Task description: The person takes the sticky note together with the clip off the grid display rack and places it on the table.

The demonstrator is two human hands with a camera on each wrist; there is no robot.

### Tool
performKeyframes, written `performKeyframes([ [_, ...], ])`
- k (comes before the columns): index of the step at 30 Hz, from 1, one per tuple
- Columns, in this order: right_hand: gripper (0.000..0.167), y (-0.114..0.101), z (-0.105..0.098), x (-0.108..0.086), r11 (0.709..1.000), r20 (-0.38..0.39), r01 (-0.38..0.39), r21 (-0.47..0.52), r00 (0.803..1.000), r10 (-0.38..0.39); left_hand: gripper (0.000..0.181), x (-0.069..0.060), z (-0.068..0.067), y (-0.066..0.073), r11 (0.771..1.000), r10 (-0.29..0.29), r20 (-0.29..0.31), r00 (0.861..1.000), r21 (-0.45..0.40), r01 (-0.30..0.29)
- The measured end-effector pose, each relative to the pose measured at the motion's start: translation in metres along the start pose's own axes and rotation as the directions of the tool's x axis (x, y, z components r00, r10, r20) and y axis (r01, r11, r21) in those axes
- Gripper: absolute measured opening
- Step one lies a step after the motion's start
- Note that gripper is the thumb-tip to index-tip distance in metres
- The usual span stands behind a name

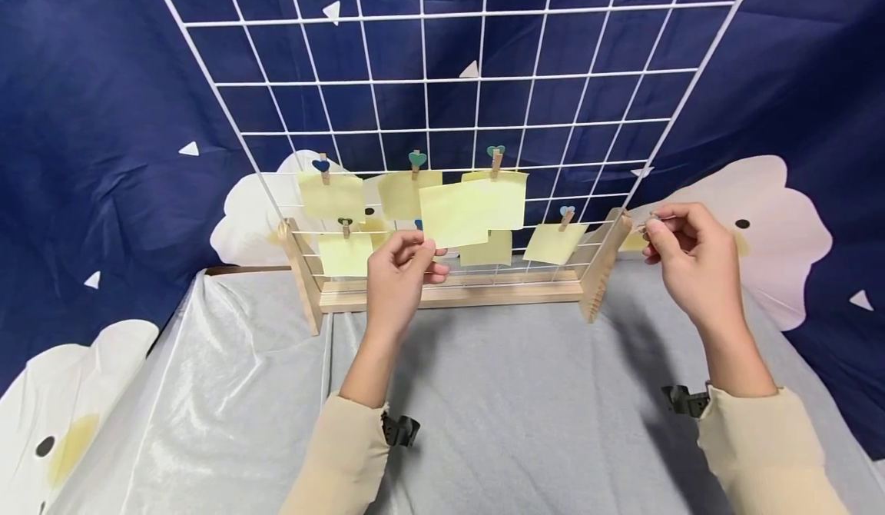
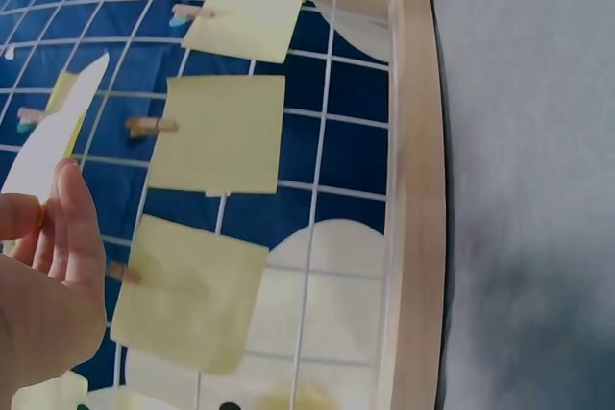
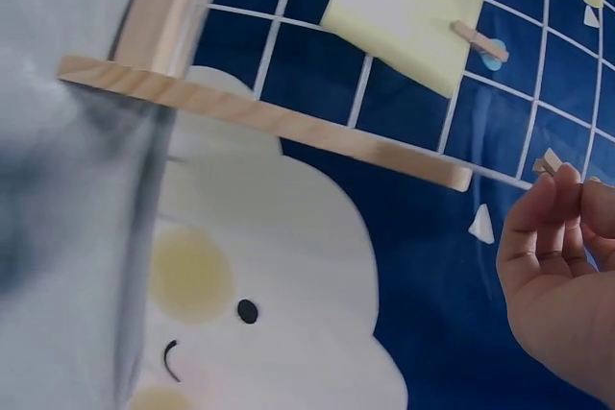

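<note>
In the head view my left hand (image 1: 397,280) pinches a pale yellow paper note (image 1: 451,214) by its lower corner, in front of the grid. Seen from the left wrist, the same note (image 2: 53,132) stands nearly edge-on above the fingers. My right hand (image 1: 701,269), beyond the rack's right end, pinches a small wooden clothespin (image 3: 546,162) between thumb and fingertips. A white wire grid (image 1: 451,127) carries several yellow notes in two rows, each held by a clothespin with a heart. The held note partly covers an upper-row note (image 1: 512,200) and some lower ones.
A wooden base bar (image 1: 484,295) joins two slanted wooden feet, the left foot (image 1: 302,284) and the right foot (image 1: 603,269). Grey cloth (image 1: 518,392) covers the table. Behind hangs a dark blue curtain (image 1: 90,61) with white cloud figures.
</note>
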State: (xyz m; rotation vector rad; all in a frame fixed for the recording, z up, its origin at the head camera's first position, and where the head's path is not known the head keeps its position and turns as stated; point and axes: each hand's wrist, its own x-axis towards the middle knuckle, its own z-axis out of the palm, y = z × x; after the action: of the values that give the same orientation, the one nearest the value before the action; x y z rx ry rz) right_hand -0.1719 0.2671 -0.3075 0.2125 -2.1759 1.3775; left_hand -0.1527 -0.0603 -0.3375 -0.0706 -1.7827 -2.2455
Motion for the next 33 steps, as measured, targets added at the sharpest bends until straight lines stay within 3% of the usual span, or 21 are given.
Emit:
performKeyframes([
  [13, 0.012, 0.023, -0.008, -0.020, 0.994, -0.032, -0.105, -0.006, 0.994, 0.105, 0.013, -0.004, -0.027, 0.004, 0.999, 0.023, -0.067, 0.998, 0.041, -0.021],
  [20, 0.014, 0.032, -0.010, -0.031, 0.978, -0.071, -0.208, 0.024, 0.975, 0.209, 0.014, -0.006, -0.035, 0.002, 0.998, 0.021, -0.098, 0.995, 0.055, -0.016],
  [29, 0.016, 0.043, -0.007, -0.042, 0.964, -0.102, -0.236, 0.122, 0.963, 0.249, 0.013, -0.008, -0.051, 0.003, 0.997, 0.014, -0.128, 0.992, 0.072, -0.004],
  [33, 0.015, 0.048, -0.008, -0.046, 0.955, -0.114, -0.273, 0.113, 0.951, 0.286, 0.012, -0.007, -0.061, 0.004, 0.997, 0.022, -0.149, 0.989, 0.081, -0.010],
])
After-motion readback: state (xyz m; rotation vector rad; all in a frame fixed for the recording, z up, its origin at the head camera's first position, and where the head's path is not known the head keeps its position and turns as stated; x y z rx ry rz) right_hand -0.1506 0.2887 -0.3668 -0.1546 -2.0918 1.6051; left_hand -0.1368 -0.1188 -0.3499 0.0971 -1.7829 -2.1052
